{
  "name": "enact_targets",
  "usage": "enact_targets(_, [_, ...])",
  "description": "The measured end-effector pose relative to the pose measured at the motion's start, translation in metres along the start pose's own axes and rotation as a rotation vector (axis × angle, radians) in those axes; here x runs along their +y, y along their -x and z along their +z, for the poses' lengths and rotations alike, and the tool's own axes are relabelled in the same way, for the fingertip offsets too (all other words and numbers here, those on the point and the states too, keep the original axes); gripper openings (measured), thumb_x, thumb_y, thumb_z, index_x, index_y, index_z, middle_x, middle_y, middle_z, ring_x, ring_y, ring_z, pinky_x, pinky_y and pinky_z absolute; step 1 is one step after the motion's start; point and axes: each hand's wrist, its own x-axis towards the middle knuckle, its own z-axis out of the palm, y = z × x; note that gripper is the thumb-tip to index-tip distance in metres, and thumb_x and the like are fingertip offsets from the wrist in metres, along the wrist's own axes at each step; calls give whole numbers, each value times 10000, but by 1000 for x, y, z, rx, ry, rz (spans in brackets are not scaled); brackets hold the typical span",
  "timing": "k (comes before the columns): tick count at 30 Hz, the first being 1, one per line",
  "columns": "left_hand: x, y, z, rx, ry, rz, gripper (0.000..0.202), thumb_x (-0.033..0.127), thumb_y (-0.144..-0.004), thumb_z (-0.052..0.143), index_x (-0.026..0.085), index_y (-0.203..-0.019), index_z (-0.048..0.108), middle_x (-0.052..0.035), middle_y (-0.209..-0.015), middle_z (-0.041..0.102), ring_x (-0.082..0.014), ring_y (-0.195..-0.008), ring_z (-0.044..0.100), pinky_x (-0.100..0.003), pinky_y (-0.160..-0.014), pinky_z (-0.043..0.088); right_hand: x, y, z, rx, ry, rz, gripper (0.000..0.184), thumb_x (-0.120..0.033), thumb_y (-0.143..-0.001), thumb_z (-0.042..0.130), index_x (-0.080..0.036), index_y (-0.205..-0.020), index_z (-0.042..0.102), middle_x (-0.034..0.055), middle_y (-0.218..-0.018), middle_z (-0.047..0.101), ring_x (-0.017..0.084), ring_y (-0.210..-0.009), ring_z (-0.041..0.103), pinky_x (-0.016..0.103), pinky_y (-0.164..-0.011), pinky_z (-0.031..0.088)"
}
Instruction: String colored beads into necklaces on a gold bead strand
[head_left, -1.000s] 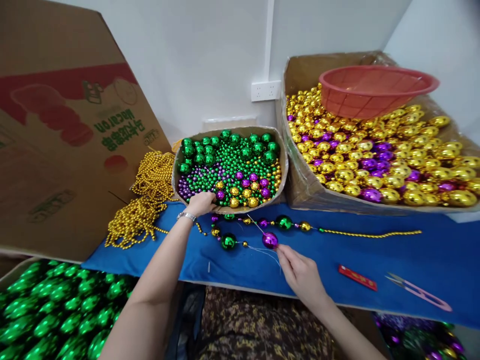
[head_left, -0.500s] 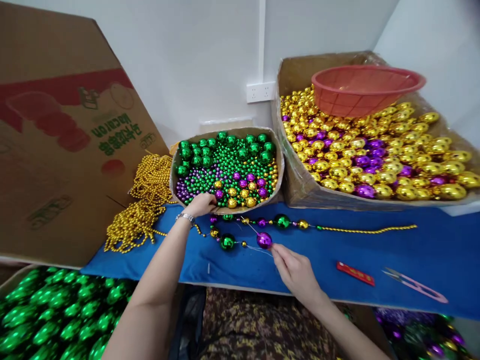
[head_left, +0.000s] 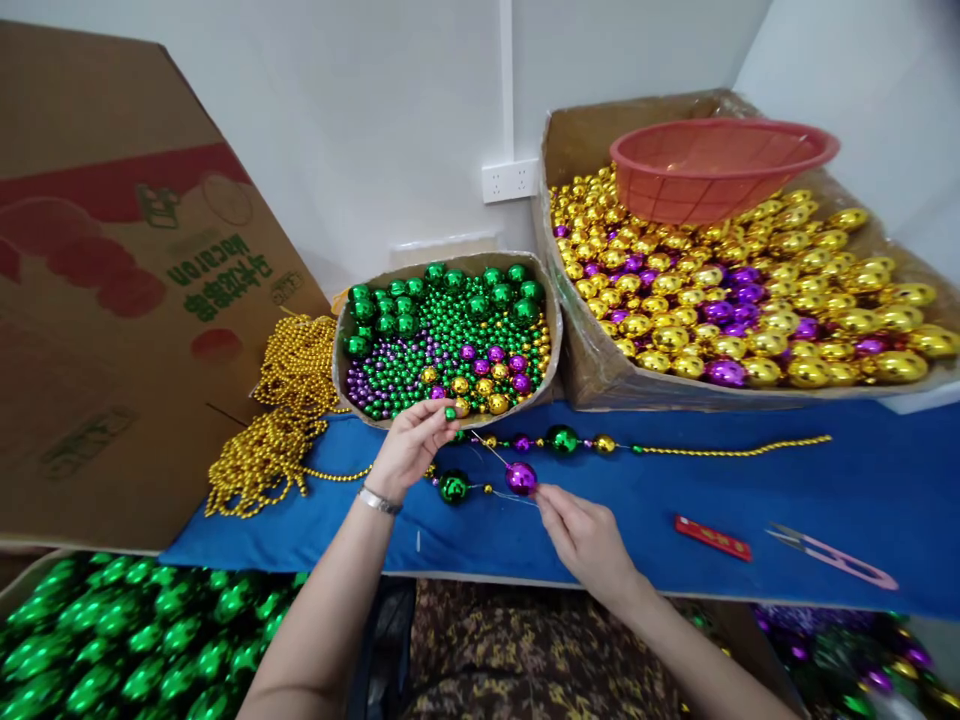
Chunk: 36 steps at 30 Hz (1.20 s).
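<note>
My left hand [head_left: 411, 446] hovers just in front of the round cardboard tray [head_left: 551, 330] of mixed green, purple and gold beads, pinching a small green bead [head_left: 450, 412] between thumb and fingertips. My right hand [head_left: 581, 530] rests on the blue cloth [head_left: 750, 490], fingers pinched on a thin thread beside a purple ball [head_left: 520, 476]. That ball belongs to a bead string [head_left: 562, 441] of green, purple and gold balls lying across the cloth, ending in a gold bead strand to the right.
A heap of gold bead strands [head_left: 289, 420] lies left of the tray. A big carton of gold and purple balls [head_left: 750, 300] holds a red basket [head_left: 712, 165]. Red cutter [head_left: 712, 538] and snips [head_left: 829, 556] lie at right. A bin of green balls [head_left: 112, 640] sits lower left.
My left hand has come out of the bead tray toward me, now holding a small green bead. My right hand stays pinched at the thread by the purple ball.
</note>
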Motion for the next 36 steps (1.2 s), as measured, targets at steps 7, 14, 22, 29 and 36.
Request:
enact_targets(7, [-16,12,16,25,181,-100,203,202,-720,729,116,-893,665,-56,-834,693,-113,-731,670,-162,-646,549,-2,2,-2,0,27,-12,266,-246,-960,355,-182,-951,613,41,-782,698,138,-668,655,221,-612,462])
enact_targets(14, [-22,15,24,124,277,-118,241,188,-636,790,134,-791,615,-18,-746,675,-130,-756,680,-174,-665,556,-3,3,-2,6,32,-24,256,-235,-960,362,-181,-939,610,31,-763,691,132,-637,646,221,-593,449])
enact_targets(22, [-26,22,30,79,26,28,270,227,-629,794,154,-802,600,-11,-775,667,-140,-764,666,-227,-691,532,0,3,1,12,88,-24,286,-241,-961,346,-182,-940,625,45,-791,712,136,-662,665,217,-613,466])
enact_targets(29, [-8,-23,20,155,-760,403,223,308,-728,693,186,-908,647,-81,-927,648,-223,-910,592,-339,-840,442,9,4,1,64,87,12,276,-253,-954,368,-170,-955,632,64,-828,717,150,-700,680,220,-655,492])
enact_targets(36, [0,-87,15,176,-1173,306,214,236,-562,799,192,-666,618,-111,-811,636,-372,-1102,464,-481,-972,281,13,4,1,95,106,16,274,-249,-949,368,-174,-957,632,70,-836,718,157,-699,684,229,-680,513])
